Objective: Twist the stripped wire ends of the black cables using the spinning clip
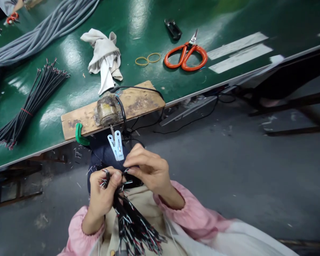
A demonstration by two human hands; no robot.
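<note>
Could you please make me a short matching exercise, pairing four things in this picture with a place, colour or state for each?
Things
1. Clothespin
2. Clamp
3. White cloth
4. Dangling black wires

Descriptions
A. Crumpled on the table
B. Held in the left hand
C. Light blue
D. Green, at the wooden board's edge

Pairs: 1-C, 2-D, 3-A, 4-B

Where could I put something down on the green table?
Bare tabletop shows beyond the rubber bands, between white cloth and black tool, and between cloth and tied wires. The wooden board is crowded: round lump, black cable, green clamp.
</note>
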